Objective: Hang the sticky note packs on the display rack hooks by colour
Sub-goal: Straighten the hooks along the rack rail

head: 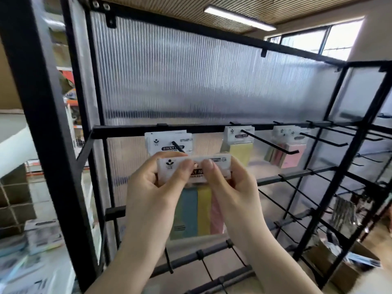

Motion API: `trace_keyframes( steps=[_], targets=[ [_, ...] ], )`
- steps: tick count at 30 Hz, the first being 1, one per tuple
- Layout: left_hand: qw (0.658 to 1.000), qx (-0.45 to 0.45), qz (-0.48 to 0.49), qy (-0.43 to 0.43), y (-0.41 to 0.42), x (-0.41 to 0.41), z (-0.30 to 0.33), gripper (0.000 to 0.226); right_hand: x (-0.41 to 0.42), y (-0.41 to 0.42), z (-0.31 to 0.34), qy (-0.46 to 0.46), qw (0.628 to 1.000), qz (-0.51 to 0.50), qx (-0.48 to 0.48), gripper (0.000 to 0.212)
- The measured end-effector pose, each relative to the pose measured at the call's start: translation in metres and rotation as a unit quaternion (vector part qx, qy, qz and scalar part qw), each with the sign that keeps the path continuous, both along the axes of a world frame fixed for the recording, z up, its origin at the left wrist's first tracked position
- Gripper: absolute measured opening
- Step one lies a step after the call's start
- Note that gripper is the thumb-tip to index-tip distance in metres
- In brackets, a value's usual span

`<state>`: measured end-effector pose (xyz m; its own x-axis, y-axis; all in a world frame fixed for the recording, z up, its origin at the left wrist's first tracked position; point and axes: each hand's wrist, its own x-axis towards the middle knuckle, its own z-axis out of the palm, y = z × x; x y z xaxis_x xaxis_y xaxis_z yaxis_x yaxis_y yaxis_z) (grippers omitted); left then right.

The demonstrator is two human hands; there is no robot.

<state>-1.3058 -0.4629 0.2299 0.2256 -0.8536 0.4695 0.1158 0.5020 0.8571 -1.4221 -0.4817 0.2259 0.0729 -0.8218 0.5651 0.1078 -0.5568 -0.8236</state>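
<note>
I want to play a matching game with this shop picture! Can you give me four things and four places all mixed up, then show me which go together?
Things:
1. held pack
2. yellow pack
3. pink pack
4. ceiling light

Places:
A. on the third hook from the left of the top bar
B. high up, above the rack
C. between both hands, in front of the leftmost hook
D. on the middle hook of the three filled ones

Pairs: 1-C, 2-D, 3-A, 4-B. The left hand and right hand pinch the held pack's white header card.
</note>
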Motion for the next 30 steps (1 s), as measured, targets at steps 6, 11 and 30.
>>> trace_keyframes(
  steps=[6, 11, 30],
  targets=[
    [1.000, 0.005, -0.008, 0.020, -0.016, 0.000, -0.005, 0.019, 0.003, -0.023, -0.007, -0.026, 0.998, 0.031, 0.058, 0.018],
    [1.000, 0.007, 0.000, 0.028, -0.016, -0.003, -0.004, 0.018, 0.003, -0.030, -0.010, -0.047, 0.995, 0.051, 0.074, 0.022],
    [0.993, 0.058, 0.095, 0.029, -0.015, -0.014, -0.002, 0.019, -0.009, -0.043, -0.001, 0.008, 0.994, 0.111, 0.003, 0.021]
  ],
)
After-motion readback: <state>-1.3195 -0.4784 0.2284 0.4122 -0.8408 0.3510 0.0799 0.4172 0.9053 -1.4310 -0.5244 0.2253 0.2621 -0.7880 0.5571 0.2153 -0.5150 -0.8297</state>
